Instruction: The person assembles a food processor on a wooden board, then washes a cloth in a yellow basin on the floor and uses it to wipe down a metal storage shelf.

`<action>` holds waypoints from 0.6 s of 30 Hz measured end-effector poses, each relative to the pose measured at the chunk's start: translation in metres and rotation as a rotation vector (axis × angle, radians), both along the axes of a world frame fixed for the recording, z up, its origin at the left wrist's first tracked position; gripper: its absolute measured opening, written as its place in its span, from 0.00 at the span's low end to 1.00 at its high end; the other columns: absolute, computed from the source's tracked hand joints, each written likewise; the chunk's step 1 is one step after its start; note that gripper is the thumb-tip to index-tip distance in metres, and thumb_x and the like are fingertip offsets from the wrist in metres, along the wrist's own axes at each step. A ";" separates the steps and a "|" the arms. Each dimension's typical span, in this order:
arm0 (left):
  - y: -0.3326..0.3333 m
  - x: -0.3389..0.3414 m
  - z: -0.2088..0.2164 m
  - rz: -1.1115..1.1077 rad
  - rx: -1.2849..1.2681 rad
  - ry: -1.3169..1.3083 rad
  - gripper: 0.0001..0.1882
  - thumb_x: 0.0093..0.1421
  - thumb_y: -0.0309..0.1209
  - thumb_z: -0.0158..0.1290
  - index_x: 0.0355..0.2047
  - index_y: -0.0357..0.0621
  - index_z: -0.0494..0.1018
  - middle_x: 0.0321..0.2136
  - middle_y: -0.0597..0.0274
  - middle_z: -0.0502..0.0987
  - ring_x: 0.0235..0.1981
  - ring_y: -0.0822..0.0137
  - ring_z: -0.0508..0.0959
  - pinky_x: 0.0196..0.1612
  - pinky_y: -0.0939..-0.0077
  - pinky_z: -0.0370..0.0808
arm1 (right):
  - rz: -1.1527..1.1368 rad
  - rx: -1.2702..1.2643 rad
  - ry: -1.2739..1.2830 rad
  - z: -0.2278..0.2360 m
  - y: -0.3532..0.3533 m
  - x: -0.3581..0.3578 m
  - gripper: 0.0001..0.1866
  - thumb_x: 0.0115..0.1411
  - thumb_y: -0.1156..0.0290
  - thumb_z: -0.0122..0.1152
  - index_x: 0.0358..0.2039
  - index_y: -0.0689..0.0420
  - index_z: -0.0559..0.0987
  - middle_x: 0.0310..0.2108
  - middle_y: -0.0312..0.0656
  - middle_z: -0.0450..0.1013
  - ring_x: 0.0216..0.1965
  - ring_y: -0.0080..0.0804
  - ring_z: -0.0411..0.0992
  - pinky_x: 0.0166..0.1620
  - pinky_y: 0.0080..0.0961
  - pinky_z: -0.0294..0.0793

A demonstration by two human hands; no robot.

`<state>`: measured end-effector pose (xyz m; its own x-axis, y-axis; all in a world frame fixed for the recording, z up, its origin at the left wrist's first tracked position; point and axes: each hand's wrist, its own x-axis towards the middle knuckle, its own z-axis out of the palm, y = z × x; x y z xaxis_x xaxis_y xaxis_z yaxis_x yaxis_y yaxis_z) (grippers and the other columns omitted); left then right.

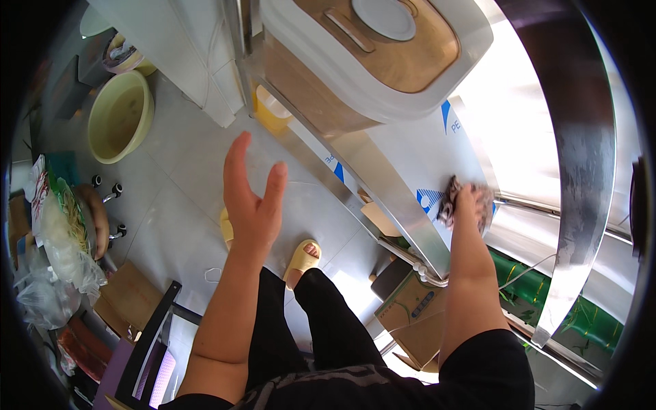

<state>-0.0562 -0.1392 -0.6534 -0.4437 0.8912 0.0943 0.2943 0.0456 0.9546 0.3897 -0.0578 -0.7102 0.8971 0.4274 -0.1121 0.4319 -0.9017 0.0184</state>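
Note:
My right hand (468,200) presses a bunched, dark-patterned cloth (447,202) onto a metal shelf (410,160) bearing blue-and-white printed film. The cloth and fingertips are slightly blurred. Held out over the floor, my left hand (254,208) is empty, with thumb and fingers spread apart. On the same shelf, beyond both hands, stands a large white storage bin (383,96) with a translucent brown lid (427,55). A white round dish-like piece (386,17) sits on that lid.
A curved metal strip (581,137) arches along the right. Under the shelf are a cardboard box (413,314) and a yellow container (273,113). Leftward on the floor stand a pale yellow basin (121,117), plastic bags (48,294) and a black-framed chair-like piece (154,335). Green tubing (526,280) lies lower right.

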 end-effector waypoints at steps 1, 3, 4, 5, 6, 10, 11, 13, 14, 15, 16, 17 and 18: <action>0.012 -0.006 0.001 0.001 0.015 -0.067 0.28 0.55 0.39 0.50 0.51 0.34 0.58 0.51 0.48 0.61 0.54 0.56 0.61 0.55 0.66 0.56 | 0.129 -0.008 0.002 -0.003 0.024 -0.012 0.35 0.55 0.42 0.30 0.61 0.44 0.47 0.62 0.50 0.38 0.62 0.53 0.36 0.58 0.53 0.35; 0.038 -0.016 0.008 -0.003 0.023 -0.139 0.31 0.56 0.42 0.49 0.53 0.33 0.57 0.52 0.48 0.61 0.54 0.58 0.60 0.56 0.67 0.55 | 0.363 0.033 -0.070 -0.012 0.061 -0.059 0.31 0.56 0.42 0.34 0.60 0.35 0.51 0.63 0.40 0.40 0.62 0.50 0.37 0.56 0.59 0.38; 0.047 -0.023 0.033 0.013 0.041 -0.197 0.34 0.55 0.46 0.49 0.54 0.34 0.56 0.53 0.49 0.60 0.55 0.59 0.59 0.57 0.67 0.53 | 0.539 0.090 -0.064 -0.006 0.074 -0.094 0.30 0.56 0.44 0.36 0.59 0.35 0.53 0.63 0.39 0.41 0.62 0.48 0.38 0.57 0.58 0.38; 0.060 -0.030 0.044 0.025 0.037 -0.276 0.36 0.55 0.49 0.48 0.55 0.35 0.55 0.54 0.50 0.59 0.55 0.60 0.58 0.57 0.68 0.51 | 0.709 0.122 -0.073 -0.007 0.080 -0.122 0.29 0.56 0.46 0.37 0.58 0.36 0.55 0.63 0.38 0.43 0.62 0.47 0.39 0.57 0.57 0.37; 0.075 -0.037 0.050 0.025 0.034 -0.278 0.36 0.55 0.49 0.48 0.55 0.35 0.55 0.54 0.50 0.59 0.55 0.60 0.58 0.57 0.68 0.51 | 0.877 0.145 -0.075 -0.010 0.077 -0.146 0.28 0.56 0.48 0.40 0.57 0.37 0.58 0.62 0.38 0.44 0.62 0.46 0.41 0.57 0.56 0.39; 0.119 -0.052 0.078 -0.072 0.048 -0.491 0.40 0.51 0.59 0.46 0.57 0.45 0.55 0.58 0.64 0.56 0.59 0.68 0.52 0.57 0.64 0.45 | 1.235 0.319 0.056 -0.003 0.040 -0.206 0.22 0.51 0.60 0.51 0.49 0.44 0.69 0.57 0.40 0.54 0.58 0.47 0.49 0.56 0.49 0.48; 0.125 -0.053 0.085 -0.133 0.026 -0.528 0.42 0.49 0.60 0.46 0.57 0.45 0.55 0.58 0.66 0.56 0.59 0.69 0.52 0.57 0.65 0.44 | 1.307 0.391 0.096 0.000 0.028 -0.210 0.21 0.48 0.65 0.54 0.46 0.45 0.70 0.56 0.40 0.57 0.56 0.48 0.52 0.56 0.47 0.51; 0.134 -0.054 0.087 -0.116 -0.009 -0.513 0.42 0.49 0.60 0.47 0.56 0.45 0.56 0.57 0.66 0.56 0.59 0.68 0.52 0.57 0.65 0.44 | 1.423 0.504 0.203 0.008 0.000 -0.219 0.23 0.41 0.74 0.55 0.42 0.47 0.73 0.51 0.39 0.62 0.52 0.47 0.57 0.55 0.40 0.56; 0.137 -0.052 0.090 -0.102 -0.043 -0.500 0.42 0.48 0.60 0.48 0.56 0.45 0.56 0.57 0.67 0.56 0.59 0.68 0.52 0.56 0.65 0.44 | 1.457 0.508 0.242 0.011 -0.011 -0.219 0.23 0.39 0.76 0.54 0.41 0.47 0.74 0.50 0.38 0.64 0.51 0.46 0.59 0.53 0.38 0.58; 0.138 -0.050 0.095 -0.109 -0.043 -0.500 0.42 0.48 0.60 0.48 0.56 0.45 0.56 0.57 0.67 0.56 0.59 0.68 0.52 0.56 0.65 0.44 | 1.487 0.510 0.281 0.015 -0.022 -0.219 0.23 0.37 0.78 0.54 0.39 0.48 0.75 0.48 0.38 0.66 0.49 0.45 0.60 0.52 0.35 0.60; 0.138 -0.047 0.101 -0.167 -0.055 -0.513 0.41 0.48 0.60 0.49 0.55 0.45 0.59 0.55 0.67 0.59 0.58 0.68 0.53 0.56 0.65 0.46 | 1.472 0.550 0.299 0.020 -0.031 -0.220 0.19 0.37 0.78 0.53 0.33 0.49 0.76 0.44 0.37 0.69 0.47 0.43 0.62 0.50 0.34 0.63; 0.139 -0.045 0.107 -0.226 -0.066 -0.523 0.40 0.48 0.59 0.49 0.53 0.45 0.61 0.53 0.68 0.61 0.57 0.69 0.54 0.55 0.66 0.47 | 1.466 0.557 0.298 0.024 -0.038 -0.219 0.19 0.37 0.78 0.53 0.33 0.49 0.76 0.44 0.37 0.69 0.47 0.43 0.62 0.50 0.34 0.63; 0.140 -0.046 0.109 -0.227 -0.063 -0.514 0.40 0.48 0.59 0.49 0.53 0.45 0.61 0.53 0.68 0.61 0.57 0.69 0.54 0.55 0.66 0.47 | 1.494 0.532 0.378 0.026 -0.045 -0.217 0.17 0.37 0.79 0.53 0.32 0.50 0.76 0.42 0.37 0.70 0.45 0.43 0.64 0.48 0.33 0.64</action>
